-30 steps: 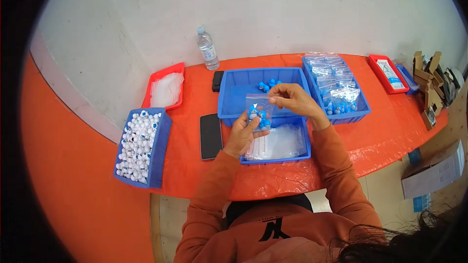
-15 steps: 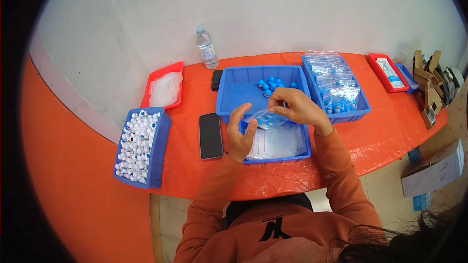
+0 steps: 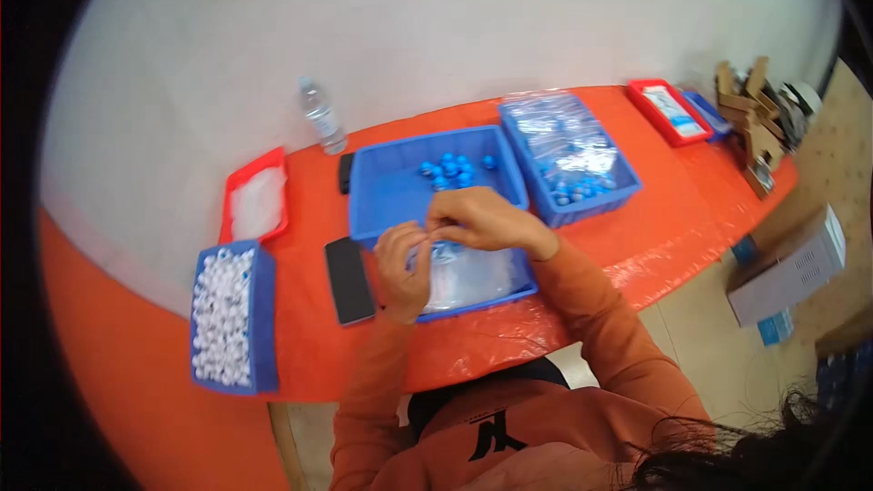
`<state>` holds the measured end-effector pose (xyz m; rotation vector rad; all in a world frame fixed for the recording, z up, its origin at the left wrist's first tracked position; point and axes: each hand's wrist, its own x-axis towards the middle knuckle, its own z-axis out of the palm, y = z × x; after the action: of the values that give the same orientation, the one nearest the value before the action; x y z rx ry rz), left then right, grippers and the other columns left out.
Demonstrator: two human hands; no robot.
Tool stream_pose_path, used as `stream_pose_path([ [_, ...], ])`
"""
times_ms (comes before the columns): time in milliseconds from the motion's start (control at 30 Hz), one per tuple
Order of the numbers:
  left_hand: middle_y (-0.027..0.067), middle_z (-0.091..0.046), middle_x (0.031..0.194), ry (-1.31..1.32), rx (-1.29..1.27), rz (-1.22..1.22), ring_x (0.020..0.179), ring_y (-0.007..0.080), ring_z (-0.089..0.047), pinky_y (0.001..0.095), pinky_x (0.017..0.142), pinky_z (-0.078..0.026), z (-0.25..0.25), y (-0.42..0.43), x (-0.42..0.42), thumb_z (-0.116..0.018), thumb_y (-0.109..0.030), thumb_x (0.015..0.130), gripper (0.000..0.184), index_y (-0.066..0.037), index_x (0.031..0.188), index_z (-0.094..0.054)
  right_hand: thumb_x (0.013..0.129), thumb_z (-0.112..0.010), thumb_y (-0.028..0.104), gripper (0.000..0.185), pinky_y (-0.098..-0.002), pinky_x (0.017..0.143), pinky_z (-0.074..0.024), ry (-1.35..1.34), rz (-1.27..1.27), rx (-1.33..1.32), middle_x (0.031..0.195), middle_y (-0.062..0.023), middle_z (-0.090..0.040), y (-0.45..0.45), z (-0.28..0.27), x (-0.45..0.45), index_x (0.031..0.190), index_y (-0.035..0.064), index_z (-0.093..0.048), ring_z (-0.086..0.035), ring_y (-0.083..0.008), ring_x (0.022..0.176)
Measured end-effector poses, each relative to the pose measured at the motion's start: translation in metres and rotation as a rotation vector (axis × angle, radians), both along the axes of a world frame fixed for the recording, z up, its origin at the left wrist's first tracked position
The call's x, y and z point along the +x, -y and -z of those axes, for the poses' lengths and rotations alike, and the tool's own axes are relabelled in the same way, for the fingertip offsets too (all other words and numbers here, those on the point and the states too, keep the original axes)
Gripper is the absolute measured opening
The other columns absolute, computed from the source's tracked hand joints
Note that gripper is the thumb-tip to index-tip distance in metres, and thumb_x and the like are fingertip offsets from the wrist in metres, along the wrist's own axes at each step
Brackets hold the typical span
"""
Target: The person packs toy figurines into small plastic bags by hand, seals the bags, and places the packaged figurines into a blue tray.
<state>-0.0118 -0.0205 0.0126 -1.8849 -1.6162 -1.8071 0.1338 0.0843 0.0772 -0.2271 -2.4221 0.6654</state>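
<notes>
Both hands are close together over the near edge of a large blue tray, which holds several blue balls. My left hand pinches the top edge of a small clear bag. From the right, my right hand grips the same edge with thumb and forefinger, its back covering part of the bag. Blue shows inside the bag, blurred. Beneath the hands lies a smaller blue tray with flat clear bags.
A blue bin of white balls and a red tray stand left, near a black phone. A bottle is behind. Right are a blue bin of filled bags, another red tray and cardboard pieces.
The view has turned, shifting the table's things leftward. The left hand let go of the bag's body, opened, and now closes on its top edge beside the right hand. The bag hangs lower.
</notes>
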Motion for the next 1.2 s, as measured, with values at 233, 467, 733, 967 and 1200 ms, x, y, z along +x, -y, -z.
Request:
stream_pose_path([
  [233,0.0054,-0.064,0.09,-0.092,0.046,-0.016,0.094,0.0243,-0.06,0.0388,0.098,-0.037,-0.006,0.004,-0.003,-0.065,-0.005,0.078,0.009,-0.008,0.085,-0.061,0.079,-0.066,0.009,0.007,-0.0263,0.06,-0.0418,0.026,0.077,-0.025,0.078,-0.0029,-0.059,-0.006,-0.013,0.021,0.083,0.008,-0.06,-0.05,-0.0172,0.062],
  [467,0.0061,-0.065,0.09,-0.037,0.023,0.013,0.094,0.0243,-0.06,0.0384,0.095,-0.04,-0.002,0.003,-0.005,-0.065,-0.004,0.079,0.008,-0.007,0.084,-0.061,0.089,-0.059,0.01,0.003,-0.0163,0.048,-0.0432,-0.381,0.208,-0.669,0.094,-0.0109,-0.066,-0.03,-0.03,0.122,0.089,0.0069,-0.057,-0.053,-0.0099,0.053],
  [733,0.0085,-0.064,0.09,0.074,0.016,0.032,0.094,0.0258,-0.061,0.036,0.087,-0.047,-0.001,0.0,-0.006,-0.064,-0.002,0.079,0.008,-0.005,0.085,-0.061,0.092,-0.056,0.015,0.004,-0.0183,0.057,-0.0426,-0.6,0.356,-0.917,0.075,-0.0001,-0.058,-0.109,0.001,0.246,0.094,0.0116,-0.057,-0.053,-0.008,0.064],
  [967,0.0096,-0.064,0.091,0.046,0.024,0.024,0.095,0.0267,-0.061,0.0356,0.086,-0.048,0.0,-0.001,-0.009,-0.063,-0.002,0.079,0.007,-0.004,0.085,-0.061,0.094,-0.054,0.019,0.007,-0.0226,0.064,-0.0439,-0.395,0.559,-0.919,0.076,0.0011,-0.056,-0.137,0.029,0.261,0.093,0.0119,-0.057,-0.053,-0.0084,0.07],
  [1200,0.009,-0.063,0.091,0.074,0.009,0.047,0.095,0.0255,-0.06,0.0348,0.087,-0.046,-0.002,0.0,-0.008,-0.061,-0.001,0.081,0.004,-0.003,0.083,-0.059,0.095,-0.052,0.02,0.01,-0.0224,0.065,-0.0438,-0.1,0.755,-0.645,0.077,-0.0001,-0.056,-0.153,0.042,0.27,0.093,0.0111,-0.057,-0.053,-0.0086,0.07],
])
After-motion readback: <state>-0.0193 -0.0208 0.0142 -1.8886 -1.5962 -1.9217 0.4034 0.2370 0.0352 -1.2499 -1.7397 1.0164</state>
